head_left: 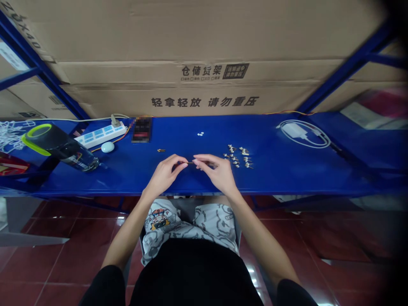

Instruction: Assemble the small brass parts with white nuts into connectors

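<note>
Head view: both hands meet near the centre of the frame, over a blue tabletop (274, 170), with forearms rising from the lower edge. The left hand (166, 173) pinches one end of a thin brass-coloured piece (190, 162) between thumb and forefinger. The right hand (218, 171) closes on the other end, thumb below and fingers above; a short length shows in the gap between the two sets of fingertips. Whatever else lies inside the right fingers is too small and hidden to tell.

Just above and left of the left hand, loose brass pieces (161, 150) lie on the blue surface. Small white discs (200, 134) sit grouped above the hands at the centre. Right of the right hand, a cluster of small white-and-metal parts (244, 151) lies in uneven rows.

At the left of the frame, a dark bottle (68, 148) with a lime-green loop leans beside a white power strip (101, 135); a pale rounded object (107, 147) lies near them. A dark, pixelated item (141, 130) lies at upper left of centre. At the right, a white charger (293, 130) lies with its coiled cable.
</note>
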The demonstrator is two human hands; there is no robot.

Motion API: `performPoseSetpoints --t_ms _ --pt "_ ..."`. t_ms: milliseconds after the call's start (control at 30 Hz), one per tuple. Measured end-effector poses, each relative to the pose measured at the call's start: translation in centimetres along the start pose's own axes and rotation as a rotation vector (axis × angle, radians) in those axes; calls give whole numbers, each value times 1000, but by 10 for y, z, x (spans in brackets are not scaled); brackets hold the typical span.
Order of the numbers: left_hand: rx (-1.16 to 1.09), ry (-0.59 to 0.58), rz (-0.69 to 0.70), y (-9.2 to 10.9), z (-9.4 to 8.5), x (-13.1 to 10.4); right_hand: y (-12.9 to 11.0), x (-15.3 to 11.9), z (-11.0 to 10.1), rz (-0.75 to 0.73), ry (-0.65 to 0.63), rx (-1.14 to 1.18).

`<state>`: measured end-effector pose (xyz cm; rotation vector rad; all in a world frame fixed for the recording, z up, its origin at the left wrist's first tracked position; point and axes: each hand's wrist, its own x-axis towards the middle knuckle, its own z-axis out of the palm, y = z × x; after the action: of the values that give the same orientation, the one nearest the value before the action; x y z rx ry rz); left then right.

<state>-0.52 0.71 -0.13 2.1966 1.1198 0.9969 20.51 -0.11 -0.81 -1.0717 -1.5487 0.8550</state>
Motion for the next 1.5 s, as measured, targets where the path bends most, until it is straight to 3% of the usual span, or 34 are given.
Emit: performPoseSetpoints --t_ms 333,700,967,1233,1500 --pt "-7 50 27 2 -1 -1 0 -3 10 17 25 85" --pt "-35 55 79 1 0 -1 0 -4 9 -24 47 -38" --pt "-38 30 117 0 1 -2 -7 -4 8 -184 21 -117" --pt "-24 120 55 -5 2 -3 -8 -5 7 -81 -80 -87" --pt "32 90 109 -4 2 -4 -5 -4 8 -48 -72 -72"
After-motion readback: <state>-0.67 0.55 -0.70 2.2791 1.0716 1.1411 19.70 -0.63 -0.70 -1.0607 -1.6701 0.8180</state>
